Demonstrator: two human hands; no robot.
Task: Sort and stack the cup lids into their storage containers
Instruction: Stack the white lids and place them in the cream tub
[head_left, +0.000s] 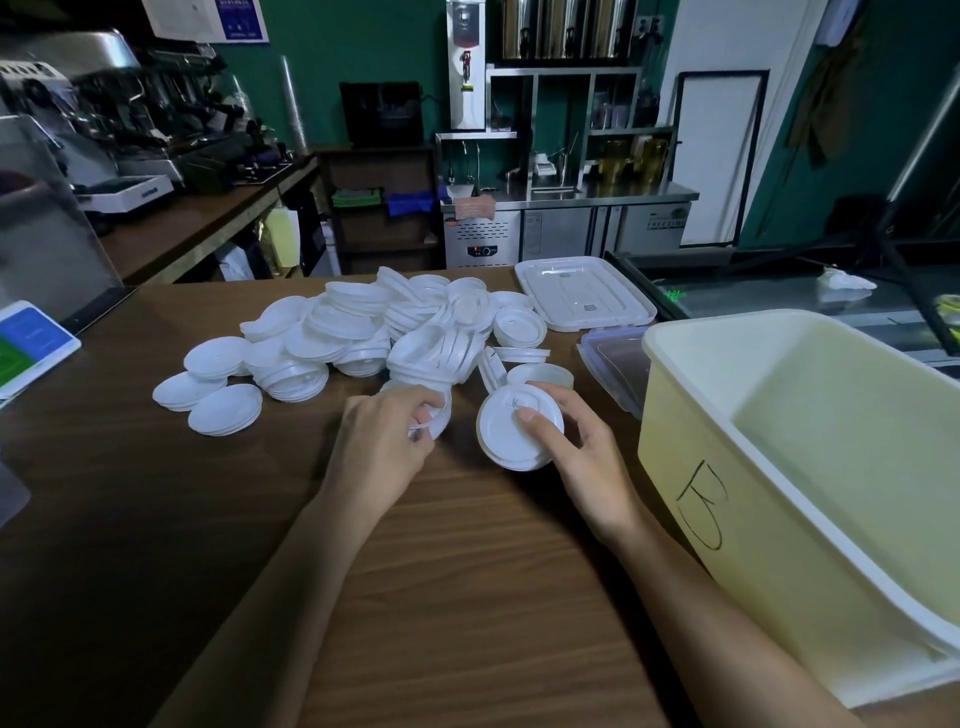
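Beside the pile, left hand (387, 431) pinches a lid (435, 415); right hand (576, 452) grips a lid stack (511, 431).

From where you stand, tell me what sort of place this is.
Probably a café or drinks shop: an espresso machine stands back left, a hot-water dispenser and steel under-counter fridge line the far wall, and cup lids are heaped on the wooden counter.

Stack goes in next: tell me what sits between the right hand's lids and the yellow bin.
Nothing visible. The right hand holds the lid stack beside the open bin; only bare table lies between.
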